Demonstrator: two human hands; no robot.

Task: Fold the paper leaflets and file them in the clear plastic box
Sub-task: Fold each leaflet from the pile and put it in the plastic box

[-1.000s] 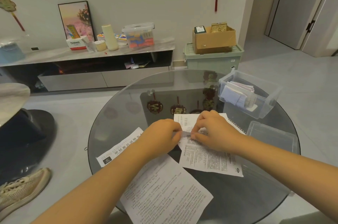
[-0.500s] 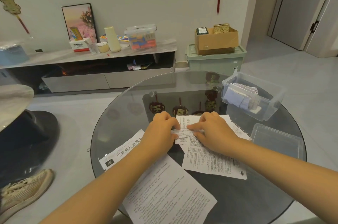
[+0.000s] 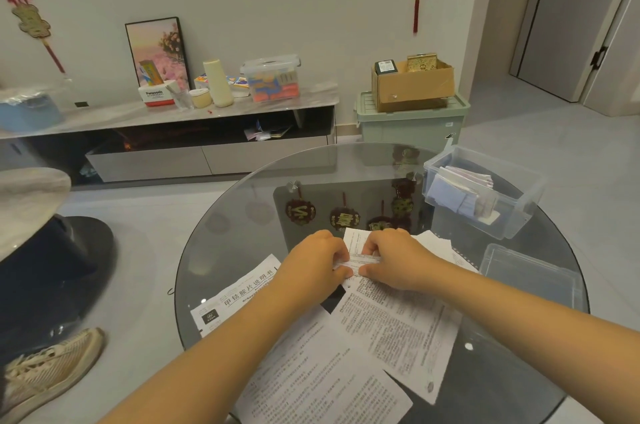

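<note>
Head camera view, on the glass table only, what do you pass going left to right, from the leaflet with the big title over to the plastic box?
Titled leaflet → left hand → small leaflet being folded → right hand → clear plastic box holding folded papers.

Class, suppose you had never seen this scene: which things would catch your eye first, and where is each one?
At the centre, the left hand and right hand pinch a small leaflet over the round glass table, with printed sheets spread beneath the forearms. At the table's right edge stands the clear plastic box holding folded papers.
</note>
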